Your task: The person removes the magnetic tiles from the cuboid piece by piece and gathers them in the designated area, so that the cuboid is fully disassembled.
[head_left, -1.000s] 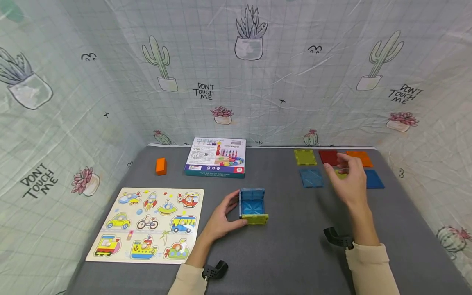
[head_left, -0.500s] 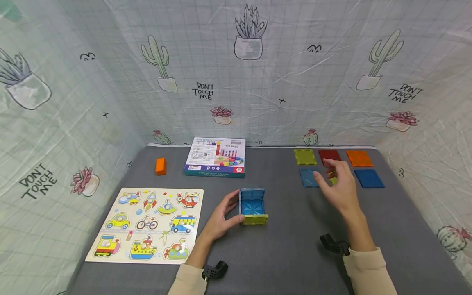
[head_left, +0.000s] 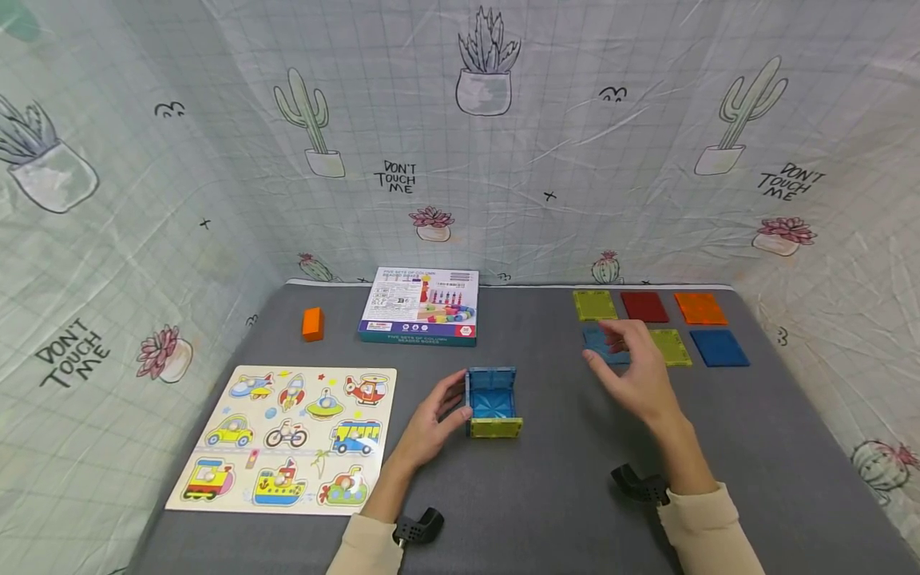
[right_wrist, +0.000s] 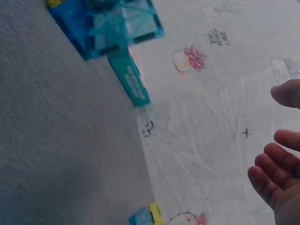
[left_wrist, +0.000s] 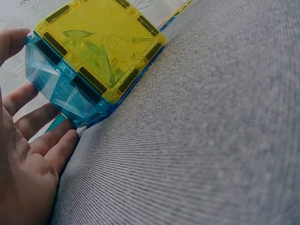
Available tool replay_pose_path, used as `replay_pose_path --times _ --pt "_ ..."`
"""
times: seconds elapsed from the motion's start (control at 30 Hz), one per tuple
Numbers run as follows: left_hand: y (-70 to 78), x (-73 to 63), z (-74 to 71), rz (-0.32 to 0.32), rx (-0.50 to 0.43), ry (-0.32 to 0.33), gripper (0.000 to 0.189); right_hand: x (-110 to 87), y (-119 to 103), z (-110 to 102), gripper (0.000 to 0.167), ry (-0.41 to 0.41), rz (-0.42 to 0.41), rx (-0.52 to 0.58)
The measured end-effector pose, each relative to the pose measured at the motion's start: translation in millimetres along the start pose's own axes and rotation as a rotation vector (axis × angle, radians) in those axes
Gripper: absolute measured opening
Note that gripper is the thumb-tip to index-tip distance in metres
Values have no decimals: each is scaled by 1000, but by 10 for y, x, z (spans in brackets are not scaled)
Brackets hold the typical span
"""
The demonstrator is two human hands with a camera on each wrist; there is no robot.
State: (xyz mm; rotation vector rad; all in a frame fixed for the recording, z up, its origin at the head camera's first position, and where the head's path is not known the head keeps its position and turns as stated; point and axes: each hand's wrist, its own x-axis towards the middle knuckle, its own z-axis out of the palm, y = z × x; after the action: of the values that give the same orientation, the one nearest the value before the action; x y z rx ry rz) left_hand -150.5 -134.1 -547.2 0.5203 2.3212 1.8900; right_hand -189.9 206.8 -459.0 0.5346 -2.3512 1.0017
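Observation:
A small open-topped box of magnetic tiles [head_left: 493, 399] stands on the dark table, with blue walls and a yellow tile [left_wrist: 101, 40] as its front. My left hand [head_left: 427, 427] is at its left side. The thumb rests at the upper front corner, and the loosely extended fingers [left_wrist: 47, 117] lie along the blue side wall. My right hand [head_left: 638, 374] hovers with nothing in it, thumb and fingers apart. It partly covers a light blue tile [head_left: 592, 339] in the head view. A yellow-green tile [head_left: 672, 349] lies right beside that hand.
More flat tiles lie at the back right: yellow-green [head_left: 594, 306], dark red [head_left: 644, 307], orange [head_left: 700, 309] and blue [head_left: 719, 348]. A toy box [head_left: 420, 307] is at the back, an orange block [head_left: 313, 324] left of it. A wooden vehicle puzzle board [head_left: 283, 439] occupies the left.
My right hand has moved left and nearer, from over the yellow-green tile to the light blue one. My left thumb has slid back from the yellow front to the box's corner.

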Motion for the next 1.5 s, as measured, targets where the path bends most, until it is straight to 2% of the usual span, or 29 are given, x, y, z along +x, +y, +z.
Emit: replay_pose_path --times 0.33,0.53,0.57,0.77,0.83,1.03,1.27,1.5 --pt "11 4 -15 -36 -5 -10 56 -80 -112 233 53 -112 -55 36" --pt "-8 4 -11 -27 -3 -6 57 -147 -174 322 53 -161 -96 67" --pt "46 -2 -16 -31 0 -9 56 -164 -184 333 53 -176 -104 72" --pt "40 -2 -18 -38 0 8 55 -284 -271 428 55 -288 -181 94" --pt "-9 5 -11 -35 2 17 54 -323 -303 463 55 -322 -195 94" --pt "-13 16 -4 -29 2 14 54 -403 -397 536 51 -422 -177 96" --pt "-17 22 -6 -10 -14 9 54 -449 -457 592 41 -558 -102 81" --pt "-29 17 -11 -9 -17 10 54 -459 -456 641 30 -612 -94 55"
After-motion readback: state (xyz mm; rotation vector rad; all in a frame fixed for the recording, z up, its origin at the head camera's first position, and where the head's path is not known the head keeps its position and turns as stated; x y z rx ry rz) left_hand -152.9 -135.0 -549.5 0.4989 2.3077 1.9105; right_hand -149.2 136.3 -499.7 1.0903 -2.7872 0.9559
